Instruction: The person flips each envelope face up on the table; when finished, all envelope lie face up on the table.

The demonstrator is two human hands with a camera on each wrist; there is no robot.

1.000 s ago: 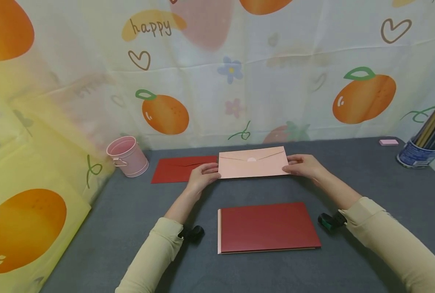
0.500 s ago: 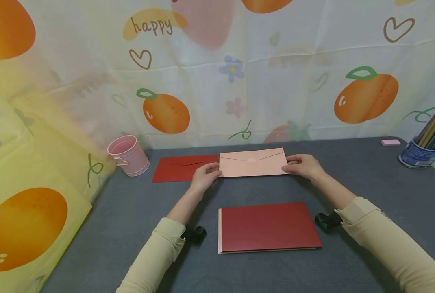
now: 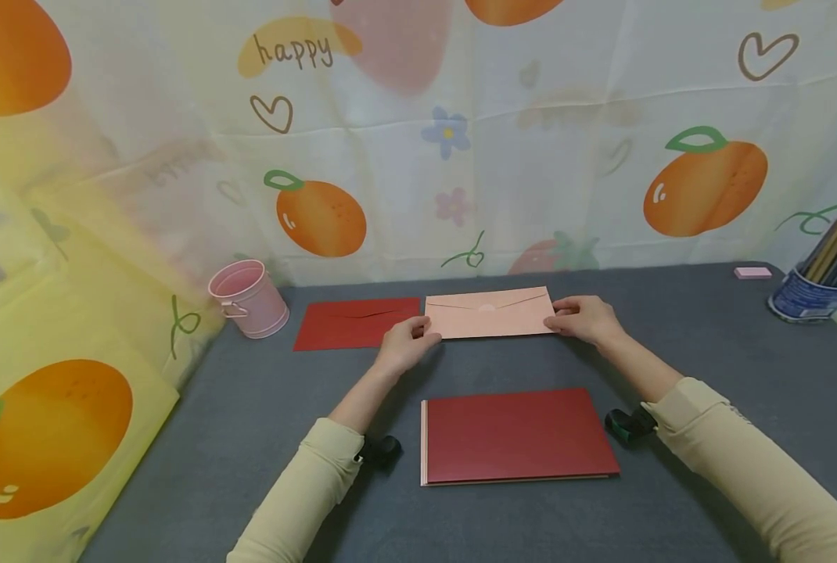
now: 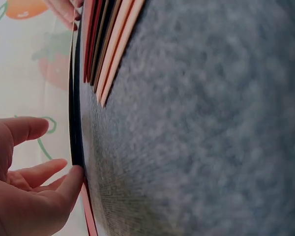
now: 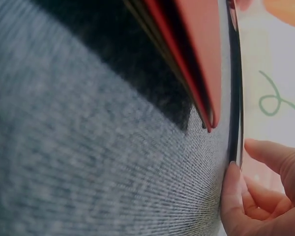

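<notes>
In the head view, a pale pink envelope (image 3: 489,317) with a round pale seal lies toward the back of the table. Beside it on the left is a red envelope (image 3: 355,322). My left hand (image 3: 406,344) is at the pink envelope's near left corner. The left wrist view shows its fingers (image 4: 32,129) spread, one digit touching the edge. At the right end, my right hand (image 3: 589,319) pinches the pink envelope between thumb and fingers. A stack of dark red and pink envelopes (image 3: 520,438) sits nearer me, between both forearms.
A small pink bucket (image 3: 249,301) stands at the back left. At the back right are a pink eraser (image 3: 752,273) and a blue tin (image 3: 809,297) full of pencils. A fruit-print cloth (image 3: 517,172) hangs along the table's (image 3: 714,344) back edge.
The pink envelope has come down slightly toward the table. My left hand has loosened and shifted right along its near left corner. My right hand stays at the right end.
</notes>
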